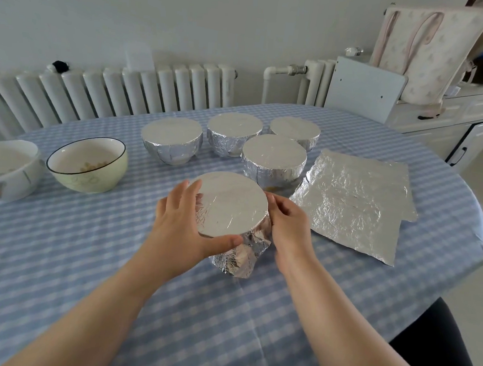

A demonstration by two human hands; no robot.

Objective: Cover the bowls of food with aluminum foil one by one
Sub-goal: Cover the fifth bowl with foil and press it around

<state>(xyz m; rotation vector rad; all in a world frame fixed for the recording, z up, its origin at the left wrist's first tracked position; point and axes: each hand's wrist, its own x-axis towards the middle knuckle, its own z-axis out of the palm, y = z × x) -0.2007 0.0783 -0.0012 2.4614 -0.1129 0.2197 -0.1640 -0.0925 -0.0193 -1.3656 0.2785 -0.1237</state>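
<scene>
The person is working on a foil-wrapped bowl point(232, 208) near the middle of the counter point(55, 255), just this side of four wrapped bowls point(229, 135) sitting in a cluster farther back. The left hand point(185, 224) is spread and cupping the bowl's left side, thumb lying under the near rim. The right hand point(287, 215) is pressing its curled fingers against the right side, smoothing the foil down; I cannot tell if it is pinching a fold. The bowl is standing upright, mouth facing up under a flat, taut sheet; being round, it has no long axis but the vertical. It is probably heavy and breakable, while the foil is thin and tears easily, so holding the sides is wiser than pressing the top. Spare foil sheets point(357, 200) are lying flat to the right. Two uncovered bowls point(88, 165) are waiting at far left.
</scene>
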